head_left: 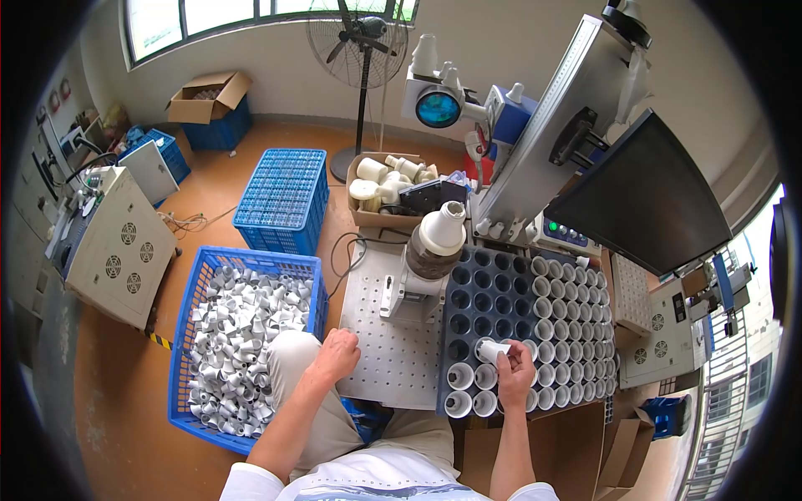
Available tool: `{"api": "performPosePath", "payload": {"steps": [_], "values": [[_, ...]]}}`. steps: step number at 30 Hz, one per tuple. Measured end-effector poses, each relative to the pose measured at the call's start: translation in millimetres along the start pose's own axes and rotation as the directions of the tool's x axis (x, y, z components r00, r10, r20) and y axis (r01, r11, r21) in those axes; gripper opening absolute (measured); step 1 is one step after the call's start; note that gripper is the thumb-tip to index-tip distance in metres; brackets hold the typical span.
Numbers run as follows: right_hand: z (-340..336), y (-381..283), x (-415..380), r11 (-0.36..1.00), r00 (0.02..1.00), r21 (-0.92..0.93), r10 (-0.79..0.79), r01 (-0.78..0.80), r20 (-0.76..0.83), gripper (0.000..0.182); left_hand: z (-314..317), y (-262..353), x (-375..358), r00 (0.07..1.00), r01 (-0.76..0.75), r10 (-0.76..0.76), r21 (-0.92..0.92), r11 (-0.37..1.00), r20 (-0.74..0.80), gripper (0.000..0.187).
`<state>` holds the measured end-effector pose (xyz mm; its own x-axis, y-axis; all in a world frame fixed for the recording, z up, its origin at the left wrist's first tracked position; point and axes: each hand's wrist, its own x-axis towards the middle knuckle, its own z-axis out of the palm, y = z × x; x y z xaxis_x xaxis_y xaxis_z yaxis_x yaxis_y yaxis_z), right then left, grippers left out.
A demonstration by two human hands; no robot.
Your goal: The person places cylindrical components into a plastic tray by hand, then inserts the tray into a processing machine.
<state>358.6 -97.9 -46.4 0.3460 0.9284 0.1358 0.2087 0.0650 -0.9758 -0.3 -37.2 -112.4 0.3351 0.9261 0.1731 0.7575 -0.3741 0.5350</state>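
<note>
My right hand (516,365) pinches a white tapered plastic fitting (492,351), tilted on its side above the dark tray (473,260). Rows of white fittings (543,351) stand in the tray's right part and near front corner, open ends up. Dark round holes show at its left. My left hand (338,355) is closed, with its fingers curled at the left edge of the perforated metal plate (380,359); whatever may be in it is hidden. On that plate stands a fixture holding a white stepped fitting (443,231) with a dark band below.
A blue basket (180,359) heaped with white fittings stands left of my knee. Behind it is a stacked blue crate (284,200). A carton (384,219) of larger white parts sits behind the plate. A metal column (539,125) and a monitor (643,200) overhang the tray.
</note>
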Motion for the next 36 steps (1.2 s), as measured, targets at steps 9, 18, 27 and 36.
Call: {"api": "performPosePath", "payload": {"steps": [9, 18, 27, 36], "values": [[-8, -10, -4, 0.989, 0.99, 0.146, 0.019, 0.001, -0.14, 0.028, 6, -7, 3, 0.987, 0.151, -0.144, -0.103, 0.983, 0.072, 0.014], [-39, -34, 5, 0.861, 0.975, 0.5, 0.025, 0.092, -0.223, 0.03, -64, -12, 67, 0.986, 0.109, -0.162, -0.622, 0.776, -0.029, 0.015], [-34, -51, 15, 0.847, 0.973, 0.52, 0.017, 0.107, -0.228, 0.022, -135, 45, 179, 0.929, -0.16, -0.245, -0.898, 0.409, -0.278, 0.026], [30, -121, 76, 0.79, 0.967, 0.557, -0.211, 0.255, -0.142, 0.02, -146, 146, 226, 0.952, -0.174, 0.065, -0.355, 0.919, -0.299, 0.034]]}}
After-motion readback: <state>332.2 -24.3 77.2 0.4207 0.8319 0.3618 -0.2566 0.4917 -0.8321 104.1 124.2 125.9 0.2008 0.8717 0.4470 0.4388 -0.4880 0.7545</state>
